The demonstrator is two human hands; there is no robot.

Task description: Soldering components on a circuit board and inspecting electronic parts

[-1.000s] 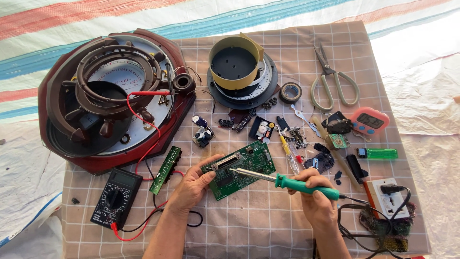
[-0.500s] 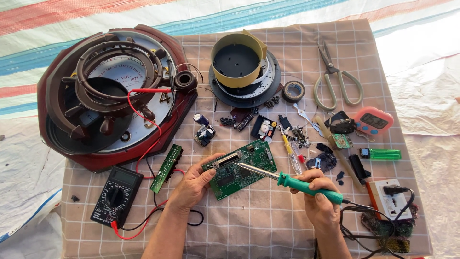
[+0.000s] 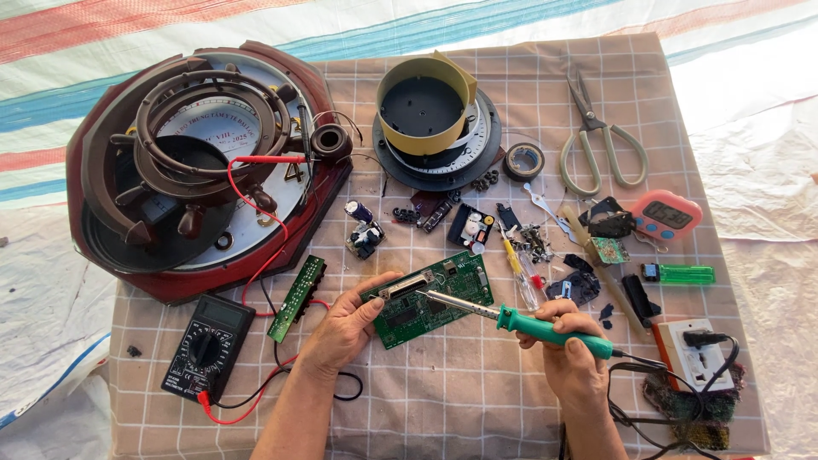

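Soldering iron (image 3: 511,319) shifted over checked cloth (image 3: 477,400).

Green circuit board (image 3: 430,298) flat under green-handled soldering iron (image 3: 520,322)

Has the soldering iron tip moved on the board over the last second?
Yes. The soldering iron tip has slid left along the green circuit board, toward its grey connector by the left hand.

Both forearms come up from the near edge, bare and angled slightly inward. The left hand (image 3: 345,328) lies low and palm-down, fingers curled, thumb stretched forward and pressing. The right hand (image 3: 573,353) is closed in a pen-like grip, thumb on top, knuckles raised, wrist bent a little. The hands sit near each other but apart.
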